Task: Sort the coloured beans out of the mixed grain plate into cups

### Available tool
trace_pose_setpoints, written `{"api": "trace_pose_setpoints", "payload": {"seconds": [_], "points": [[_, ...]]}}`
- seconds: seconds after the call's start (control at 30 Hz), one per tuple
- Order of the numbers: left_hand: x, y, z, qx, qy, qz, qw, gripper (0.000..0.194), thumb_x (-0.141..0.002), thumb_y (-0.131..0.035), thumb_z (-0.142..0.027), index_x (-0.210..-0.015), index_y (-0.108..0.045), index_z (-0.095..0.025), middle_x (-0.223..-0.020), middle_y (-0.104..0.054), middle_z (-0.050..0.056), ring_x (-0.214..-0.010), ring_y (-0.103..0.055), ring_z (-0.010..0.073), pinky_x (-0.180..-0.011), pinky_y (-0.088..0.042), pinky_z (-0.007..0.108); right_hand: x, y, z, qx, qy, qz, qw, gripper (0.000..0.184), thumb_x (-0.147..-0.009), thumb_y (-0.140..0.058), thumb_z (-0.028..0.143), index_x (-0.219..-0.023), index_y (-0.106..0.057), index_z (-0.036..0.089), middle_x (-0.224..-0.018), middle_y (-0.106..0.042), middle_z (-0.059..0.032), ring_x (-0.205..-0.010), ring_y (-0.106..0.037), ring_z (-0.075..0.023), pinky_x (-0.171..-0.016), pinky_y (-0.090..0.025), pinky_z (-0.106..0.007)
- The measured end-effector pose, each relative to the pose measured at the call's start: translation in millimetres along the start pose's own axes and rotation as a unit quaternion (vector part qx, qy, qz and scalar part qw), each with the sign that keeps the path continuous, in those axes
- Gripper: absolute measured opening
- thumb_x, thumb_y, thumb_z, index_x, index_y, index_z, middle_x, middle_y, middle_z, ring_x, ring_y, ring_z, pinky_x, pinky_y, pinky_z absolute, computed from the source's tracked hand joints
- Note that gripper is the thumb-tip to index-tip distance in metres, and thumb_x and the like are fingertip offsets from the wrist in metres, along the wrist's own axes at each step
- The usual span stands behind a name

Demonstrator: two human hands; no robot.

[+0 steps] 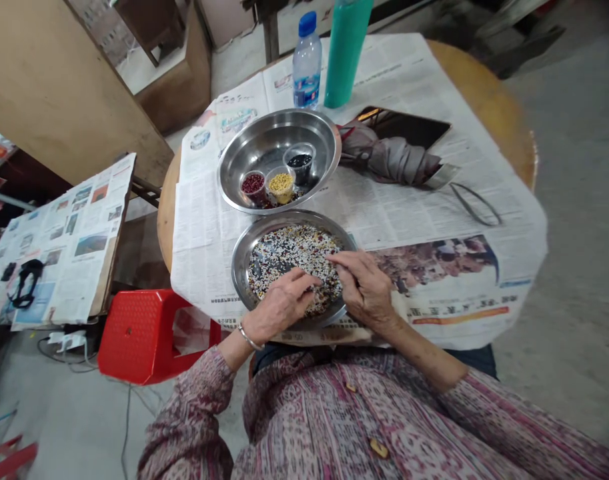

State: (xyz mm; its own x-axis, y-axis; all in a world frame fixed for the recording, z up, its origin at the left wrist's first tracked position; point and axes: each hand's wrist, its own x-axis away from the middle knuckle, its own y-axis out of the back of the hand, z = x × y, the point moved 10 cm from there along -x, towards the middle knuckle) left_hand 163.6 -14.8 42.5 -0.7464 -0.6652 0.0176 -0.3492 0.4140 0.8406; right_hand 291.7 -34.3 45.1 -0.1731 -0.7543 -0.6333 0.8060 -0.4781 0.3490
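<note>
My left hand (279, 305) and right hand (365, 287) rest in the shallow round steel plate of mixed grains (244, 257), fingers curled, pinching; whether either holds a grain I cannot tell. Risk: the plate overhangs the newspaper-covered worktop (434, 220) edge nearest me; downward pressure could tip it.

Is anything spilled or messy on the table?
A little. A few loose beans lie on the bottom of the far metal bowl, beside the three small cups instead of inside them. The mixed beans and grains under both hands stay inside the near pan.
</note>
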Motion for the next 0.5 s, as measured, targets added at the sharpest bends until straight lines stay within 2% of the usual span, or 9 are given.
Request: {"api": "trace_pose_setpoints", "payload": {"seconds": [0.13, 0.2, 0.3, 0.4, 0.5], "points": [[6.0, -14.0, -23.7, -0.085, -0.100, 0.048, 0.990, 0.028, -0.103, -0.053, -0.025, -0.130, -0.060, -0.019, -0.133, -0.063, 0.009, -0.127, -0.056, 0.0231, -0.110, -0.050, 0.042, -1.6, 0.4, 2.3, -0.002, 0.006, 0.005, 1.000, 0.034, -0.098, -0.049, 0.016, -0.124, -0.070, 0.024, -0.107, -0.077, -0.0090, -0.101, -0.071, -0.0245, -0.094, -0.055, -0.043], [-2.0, -19.9, -24.4, -0.153, -0.113, 0.059, 0.980, 0.034, -0.104, -0.050, -0.028, -0.137, -0.057, -0.022, -0.144, -0.059, 0.009, -0.137, -0.049, 0.0274, -0.110, -0.048, 0.047, -1.9, 0.1, 2.4, 0.003, 0.004, 0.009, 1.000, 0.035, -0.099, -0.049, 0.017, -0.127, -0.068, 0.024, -0.110, -0.077, -0.0089, -0.103, -0.072, -0.0245, -0.099, -0.054, -0.045], [-21.4, -17.2, -16.2, -0.229, -0.111, 0.042, 0.966, 0.039, -0.104, -0.050, -0.029, -0.142, -0.054, -0.021, -0.150, -0.055, 0.011, -0.143, -0.043, 0.0301, -0.114, -0.043, 0.051, -1.3, -0.1, 2.3, 0.012, 0.002, 0.009, 1.000, 0.036, -0.099, -0.050, 0.017, -0.130, -0.067, 0.025, -0.116, -0.077, -0.0086, -0.107, -0.072, -0.0244, -0.106, -0.050, -0.047], [-34.9, 2.1, 4.2, -0.272, -0.055, 0.002, 0.961, 0.035, -0.105, -0.048, -0.025, -0.137, -0.058, -0.020, -0.149, -0.056, 0.011, -0.138, -0.048, 0.0285, -0.112, -0.045, 0.048, -0.1, -0.7, 1.3, 0.015, 0.001, 0.006, 1.000, 0.036, -0.098, -0.052, 0.018, -0.130, -0.068, 0.025, -0.117, -0.077, -0.0083, -0.107, -0.073, -0.0245, -0.108, -0.049, -0.047], [-26.2, 29.9, 30.9, -0.291, 0.057, -0.027, 0.955, 0.030, -0.105, -0.046, -0.021, -0.131, -0.061, -0.021, -0.148, -0.055, 0.010, -0.129, -0.053, 0.0279, -0.100, -0.053, 0.043, 0.8, -2.1, -0.1, 0.015, -0.003, 0.009, 1.000, 0.036, -0.098, -0.053, 0.017, -0.129, -0.068, 0.026, -0.116, -0.078, -0.0081, -0.108, -0.073, -0.0247, -0.110, -0.048, -0.048]]}}
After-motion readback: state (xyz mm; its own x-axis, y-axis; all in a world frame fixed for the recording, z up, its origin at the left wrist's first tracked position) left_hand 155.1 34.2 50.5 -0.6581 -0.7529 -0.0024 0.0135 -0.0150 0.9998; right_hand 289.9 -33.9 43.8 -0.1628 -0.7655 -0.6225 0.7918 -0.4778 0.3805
